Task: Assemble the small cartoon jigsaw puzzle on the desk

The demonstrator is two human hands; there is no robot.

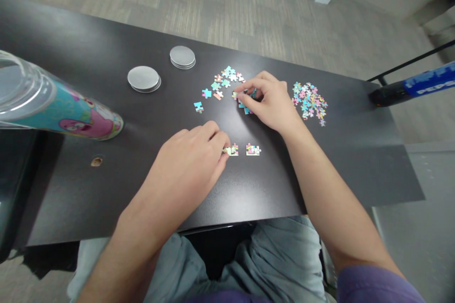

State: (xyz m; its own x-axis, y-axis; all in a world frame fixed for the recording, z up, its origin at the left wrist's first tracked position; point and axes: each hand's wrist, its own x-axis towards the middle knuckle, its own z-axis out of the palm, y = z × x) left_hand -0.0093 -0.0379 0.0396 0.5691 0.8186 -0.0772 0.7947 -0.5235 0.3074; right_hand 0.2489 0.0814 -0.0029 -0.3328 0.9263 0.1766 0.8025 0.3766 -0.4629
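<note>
My right hand pinches a small piece; my left hand touches a nearer piece, perhaps steadying it, grip unclear.

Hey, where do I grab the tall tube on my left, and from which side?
Probably around its printed wall, about mid-height. Come at the tube from its right with your left hand, once that's off the puzzle piece. It stands upright, its wall is round and straight, and that side faces you.
</note>
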